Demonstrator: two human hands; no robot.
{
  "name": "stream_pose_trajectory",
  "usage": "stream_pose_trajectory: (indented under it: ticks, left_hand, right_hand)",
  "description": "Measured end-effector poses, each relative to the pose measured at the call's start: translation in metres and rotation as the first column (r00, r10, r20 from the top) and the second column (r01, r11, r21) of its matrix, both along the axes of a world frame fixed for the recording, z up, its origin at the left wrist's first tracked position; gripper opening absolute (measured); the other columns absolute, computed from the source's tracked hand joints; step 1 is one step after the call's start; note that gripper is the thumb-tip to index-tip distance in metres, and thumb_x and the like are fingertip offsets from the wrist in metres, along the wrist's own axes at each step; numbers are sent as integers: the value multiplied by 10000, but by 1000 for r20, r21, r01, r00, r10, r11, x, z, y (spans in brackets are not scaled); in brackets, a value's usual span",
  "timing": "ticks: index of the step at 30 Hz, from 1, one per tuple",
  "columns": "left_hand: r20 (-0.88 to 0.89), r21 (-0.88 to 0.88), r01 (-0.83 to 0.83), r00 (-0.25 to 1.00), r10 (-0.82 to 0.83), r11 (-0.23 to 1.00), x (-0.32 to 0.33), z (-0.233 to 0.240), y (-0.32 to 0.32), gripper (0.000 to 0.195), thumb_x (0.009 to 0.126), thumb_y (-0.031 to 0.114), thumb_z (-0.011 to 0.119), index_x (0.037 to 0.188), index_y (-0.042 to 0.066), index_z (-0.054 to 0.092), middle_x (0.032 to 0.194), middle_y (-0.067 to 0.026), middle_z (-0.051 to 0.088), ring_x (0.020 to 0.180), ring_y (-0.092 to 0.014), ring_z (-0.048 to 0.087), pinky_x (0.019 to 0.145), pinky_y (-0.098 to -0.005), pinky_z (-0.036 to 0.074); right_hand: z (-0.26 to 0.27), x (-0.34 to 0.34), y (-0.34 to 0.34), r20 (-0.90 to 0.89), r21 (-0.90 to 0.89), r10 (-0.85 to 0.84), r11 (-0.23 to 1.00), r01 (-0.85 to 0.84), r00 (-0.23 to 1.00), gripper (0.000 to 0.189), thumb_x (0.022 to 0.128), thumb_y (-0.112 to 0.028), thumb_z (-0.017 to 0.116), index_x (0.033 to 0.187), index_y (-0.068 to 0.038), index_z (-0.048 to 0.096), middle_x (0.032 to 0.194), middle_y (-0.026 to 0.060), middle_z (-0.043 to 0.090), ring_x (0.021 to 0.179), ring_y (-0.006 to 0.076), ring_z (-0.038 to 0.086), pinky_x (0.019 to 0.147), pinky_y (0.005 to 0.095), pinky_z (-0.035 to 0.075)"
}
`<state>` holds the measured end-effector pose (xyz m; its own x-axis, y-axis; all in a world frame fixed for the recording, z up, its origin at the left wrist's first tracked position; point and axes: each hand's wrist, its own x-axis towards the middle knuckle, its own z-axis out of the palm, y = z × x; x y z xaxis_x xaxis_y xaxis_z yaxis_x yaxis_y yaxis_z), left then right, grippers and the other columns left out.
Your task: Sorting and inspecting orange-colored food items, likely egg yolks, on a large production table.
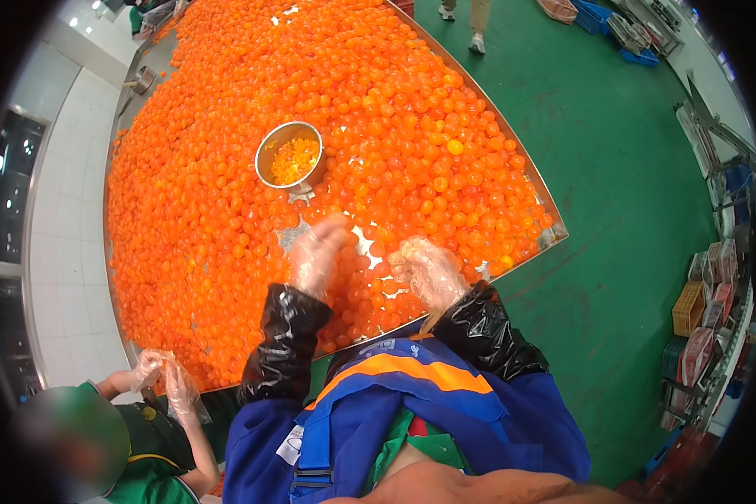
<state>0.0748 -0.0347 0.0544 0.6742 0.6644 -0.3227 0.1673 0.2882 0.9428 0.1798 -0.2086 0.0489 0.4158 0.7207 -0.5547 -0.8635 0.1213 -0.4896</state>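
Observation:
A heap of glossy orange balls, which look like egg yolks (227,157), covers a metal table. My left hand (320,255), in a clear plastic glove, is over the balls near the front edge; its fingers are blurred, and whether it holds one is unclear. My right hand (429,269), gloved the same way, has curled fingers close above the heap; what lies inside them is hidden. Beyond my left hand a round metal pot (290,157) stands among the balls, with yellow-orange bits inside. Black shiny sleeves cover both forearms.
The table's metal rim (535,183) runs along the right and front. A co-worker's gloved hands (167,378) are at the lower left. A small saucepan (143,80) lies at the far left edge. Stacked crates (688,309) line the right wall; a person's legs (479,25) stand on the green floor.

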Motion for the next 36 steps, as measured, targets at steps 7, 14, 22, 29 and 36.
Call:
stream_pose_trajectory:
  ticks: [7, 14, 22, 29, 36]
  left_hand:
    - [-147, 563, 7, 985, 92, 826, 66, -32, 71, 209, 872, 7, 535, 1041, 10, 658, 753, -4, 578, 697, -117, 547, 619, -243, 446]
    - [-356, 798, 259, 931, 79, 544, 58, -91, 113, 295, 849, 76, 561, 1126, 10, 636, 1013, -122, 677, 943, -232, 629, 841, -280, 471]
    - [-594, 802, 574, 794, 129, 163, 72, -50, 89, 234, 829, 139, 505, 1004, 68, 645, 909, -186, 645, 893, -362, 626, 780, -455, 485]
    - [-240, 502, 197, 967, -83, 842, 34, -1, 59, 200, 904, 247, 532, 888, 70, 624, 744, -143, 624, 729, -285, 629, 651, -382, 483]
    - [-476, 810, 549, 822, -313, 208, 78, -46, 8, 294, 824, 120, 569, 1109, 99, 636, 993, -153, 651, 895, -339, 631, 758, -432, 522]
  right_hand:
    - [-26, 0, -19, 405, -5, 61, 998, -64, 912, 81, 915, -44, 489, 947, -30, 561, 818, 53, 549, 790, 162, 582, 683, 251, 478]
    - [-13, 4, -27, 58, -24, -151, 988, 153, 987, 89, 930, -58, 488, 995, -28, 542, 860, 59, 558, 743, 140, 558, 651, 245, 467]
    - [-29, -11, -9, 401, 105, -35, 994, -8, 915, 122, 934, -91, 501, 1039, -60, 555, 913, 75, 594, 766, 148, 592, 632, 261, 489]
    - [20, 10, -3, 209, -146, -2, 989, 33, 978, 145, 927, -59, 488, 1056, -58, 553, 923, 82, 587, 762, 137, 581, 628, 236, 491]
    - [12, 13, 19, 213, -20, -81, 996, 87, 974, 167, 907, -22, 500, 1063, -52, 551, 930, 69, 591, 790, 150, 576, 670, 252, 492]
